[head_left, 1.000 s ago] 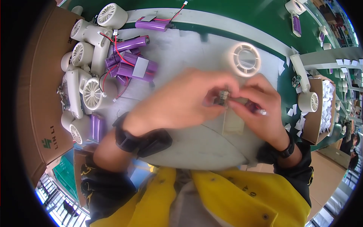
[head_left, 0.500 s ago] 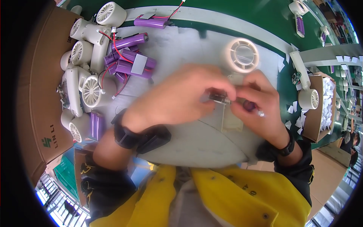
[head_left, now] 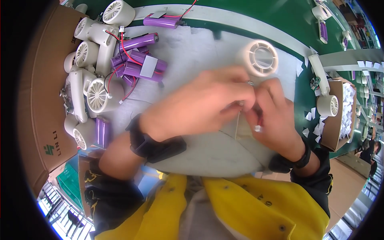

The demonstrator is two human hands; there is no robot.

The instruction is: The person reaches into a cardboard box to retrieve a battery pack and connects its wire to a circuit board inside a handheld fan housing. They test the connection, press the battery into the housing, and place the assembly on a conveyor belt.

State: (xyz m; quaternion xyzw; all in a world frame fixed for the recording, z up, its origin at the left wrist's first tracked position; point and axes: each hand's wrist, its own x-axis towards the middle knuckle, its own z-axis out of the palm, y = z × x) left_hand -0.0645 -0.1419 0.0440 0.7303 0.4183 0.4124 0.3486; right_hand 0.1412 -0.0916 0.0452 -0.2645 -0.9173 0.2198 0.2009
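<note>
Over the pale fan handle [head_left: 243,130] on the surface [head_left: 196,52]: left hand [head_left: 200,102], fingers pinching a small, mostly hidden part [head_left: 241,103]; right hand [head_left: 276,116], fingers closed round a red lead [head_left: 261,121], white connector [head_left: 258,128] protruding; possible fault, a sharp tug between the hands straining the lead.

A yellow jacket [head_left: 252,200] with dark snaps [head_left: 282,228] covers the body. The black sleeves [head_left: 114,198] bear yellow marks [head_left: 93,176]. Black bands [head_left: 138,138] circle both wrists.
</note>
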